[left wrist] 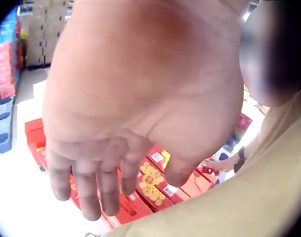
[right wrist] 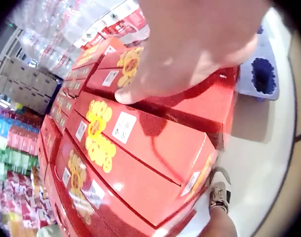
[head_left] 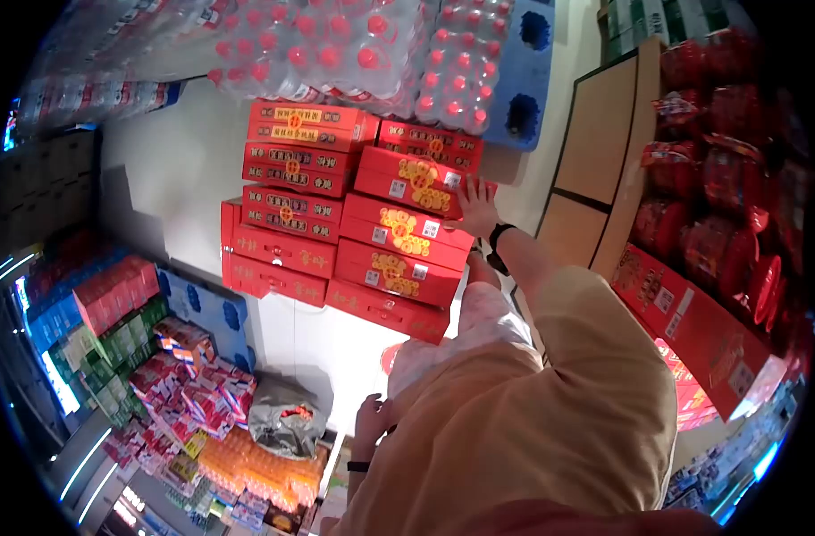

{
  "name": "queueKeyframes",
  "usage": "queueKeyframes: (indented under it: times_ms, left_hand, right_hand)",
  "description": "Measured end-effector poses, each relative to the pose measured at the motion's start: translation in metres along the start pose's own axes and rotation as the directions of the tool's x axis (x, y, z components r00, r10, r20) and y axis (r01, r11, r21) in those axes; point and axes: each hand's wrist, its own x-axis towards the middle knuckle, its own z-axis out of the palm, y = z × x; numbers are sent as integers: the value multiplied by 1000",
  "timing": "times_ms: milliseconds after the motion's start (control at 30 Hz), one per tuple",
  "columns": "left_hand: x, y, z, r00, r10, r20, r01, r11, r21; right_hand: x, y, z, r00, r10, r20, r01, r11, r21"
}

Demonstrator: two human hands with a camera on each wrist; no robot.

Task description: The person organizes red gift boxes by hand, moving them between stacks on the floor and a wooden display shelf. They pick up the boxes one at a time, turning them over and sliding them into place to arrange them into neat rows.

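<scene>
My right hand (head_left: 479,207) lies on the end of a red gift box (head_left: 416,183) with yellow print, fingers spread and nearly straight. In the right wrist view its thumb (right wrist: 128,95) is at the box's edge, beside the neighbouring red box (right wrist: 116,131); the other fingers are hidden there. That box belongs to a double row of stacked red boxes (head_left: 291,210) on the floor. My left hand (head_left: 369,420) hangs near my body, holding nothing. In the left wrist view, its palm (left wrist: 140,98) shows with relaxed, slightly bent fingers, the boxes beyond it.
Shrink-wrapped bottles with red caps (head_left: 466,62) stand behind the boxes, by a blue pallet (head_left: 525,80). Red packages (head_left: 711,179) fill the right side. At lower left are another blue pallet (head_left: 206,308), a grey bag (head_left: 287,415) and orange packs (head_left: 256,464).
</scene>
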Motion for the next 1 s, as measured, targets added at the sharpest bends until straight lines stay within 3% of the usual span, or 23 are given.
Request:
queueKeyframes:
  times_ms: [33,133,200,300,367,400,433,467,500,567,667,733,833,900,967,1000]
  left_hand:
    - [-4,13,2,999,-16,40,20,996,-87]
    - [-4,33,1,999,-15,43,16,999,-32]
    - [0,46,-12,1000,-1,20,1,1000,-26]
    - [30,23,-40,978,180,-110,-162,975,154]
    - [74,-16,-69,886,447,-120,-371,841,393]
    - [109,-42,-88,867,492,-73,-403,782,475]
    - [105,15,-112,921,336,-199,-277,922,272]
    - [112,61,-134,928,288,-238,-168,891,423]
    - [136,79,-159,944,253,-213,-144,895,422]
    - [180,121,-198,917,313,-248,-151,847,509]
    - [255,181,-236,856,408,-317,-203,829,521]
    - [266,262,-239,854,366,-370,-196,884,423]
    - [340,328,-236,892,259,-370,-234,966,111]
    - [384,366,-217,901,182,-394,-232,969,-83]
    - [422,395,-202,894,154,-421,-257,946,-199]
    - [434,409,-193,871,145,-468,-277,934,-227]
  right_hand:
    - [0,1,6,999,-5,-42,6,1000,20]
    - [10,13,1,985,-1,-175,14,997,73]
    - [23,16,-24,994,52,-96,-48,998,50]
    - [40,22,-46,998,68,-10,-68,996,-50]
    - [39,25,-47,998,60,11,-60,996,-63]
    - [39,27,-46,999,54,5,-54,998,-43]
    - [39,29,-44,999,47,-1,-47,999,-23]
    - [39,32,-42,1000,28,-8,-28,1000,11]
    - [36,34,-41,1000,25,-9,-24,999,22]
    - [28,42,-40,999,22,-28,-21,999,36]
    - [-4,53,-40,981,57,-185,-36,993,113]
    - [-27,67,-32,958,102,-269,-67,988,138]
    - [-79,90,-14,929,215,-303,-181,974,138]
    - [-109,101,-3,914,357,-194,-331,931,156]
    - [-129,99,-13,843,538,6,-535,838,105]
    - [-140,103,-3,825,565,15,-564,821,92]
